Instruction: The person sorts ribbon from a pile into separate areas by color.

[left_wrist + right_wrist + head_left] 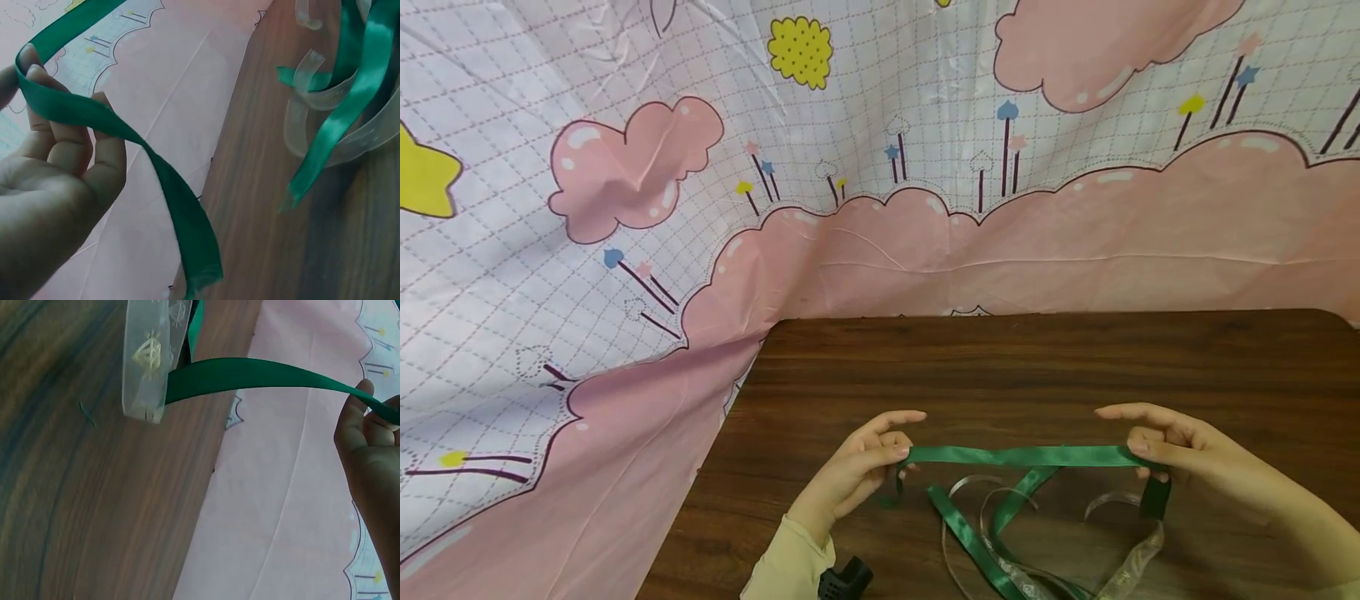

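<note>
A green satin ribbon [1022, 456] stretches nearly level between the two hands, above the table. My left hand [867, 467] pinches it near one end between thumb and fingers; the short free tail [187, 231] hangs down with a frayed tip in the left wrist view. My right hand [1180, 446] pinches the ribbon farther along, and from there a length [244, 374] drops toward the table. Both index fingers point inward above the ribbon. Below lie another green ribbon stretch [973, 542] and a sheer whitish ribbon [1131, 567] with a printed pattern, loosely tangled.
The dark wooden table [1000, 367] has a patterned pink and white cloth [880, 275] hanging behind and at its left. A small black object [846, 578] is beside the left sleeve. A thin green thread [88, 415] lies on the wood.
</note>
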`<state>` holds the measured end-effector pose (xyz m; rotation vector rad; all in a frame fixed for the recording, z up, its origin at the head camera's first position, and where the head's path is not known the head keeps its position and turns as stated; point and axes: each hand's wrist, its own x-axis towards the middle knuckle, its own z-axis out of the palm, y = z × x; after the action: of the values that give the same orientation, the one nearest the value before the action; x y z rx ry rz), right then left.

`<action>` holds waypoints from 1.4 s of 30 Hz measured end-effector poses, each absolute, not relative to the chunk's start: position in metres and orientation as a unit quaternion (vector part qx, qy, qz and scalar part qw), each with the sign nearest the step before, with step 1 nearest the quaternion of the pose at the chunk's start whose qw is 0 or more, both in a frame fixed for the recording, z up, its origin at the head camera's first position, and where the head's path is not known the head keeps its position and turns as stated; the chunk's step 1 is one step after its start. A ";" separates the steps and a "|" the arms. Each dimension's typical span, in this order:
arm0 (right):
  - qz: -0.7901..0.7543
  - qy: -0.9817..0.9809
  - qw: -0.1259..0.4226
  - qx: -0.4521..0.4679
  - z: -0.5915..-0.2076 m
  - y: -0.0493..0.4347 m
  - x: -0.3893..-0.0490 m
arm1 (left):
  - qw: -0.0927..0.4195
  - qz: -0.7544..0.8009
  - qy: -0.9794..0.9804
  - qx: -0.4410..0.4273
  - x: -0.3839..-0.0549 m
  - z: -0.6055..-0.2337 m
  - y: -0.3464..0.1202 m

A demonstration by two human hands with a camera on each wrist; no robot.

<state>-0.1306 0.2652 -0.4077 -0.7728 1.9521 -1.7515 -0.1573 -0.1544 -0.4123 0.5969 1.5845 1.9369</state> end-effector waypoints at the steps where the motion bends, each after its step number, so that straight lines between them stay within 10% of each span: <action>1: -0.626 0.700 0.194 -0.282 -0.407 0.267 -0.131 | 0.277 0.721 0.594 0.225 -0.159 -0.411 -0.156; 42: -0.552 0.811 0.076 -0.180 -0.408 0.386 -0.210 | 0.243 0.640 0.721 0.105 -0.285 -0.414 -0.204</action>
<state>-0.2105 0.3860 -0.4082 -0.5383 2.4309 -1.6555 -0.2853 -0.2037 -0.4145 0.2871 1.9700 1.7491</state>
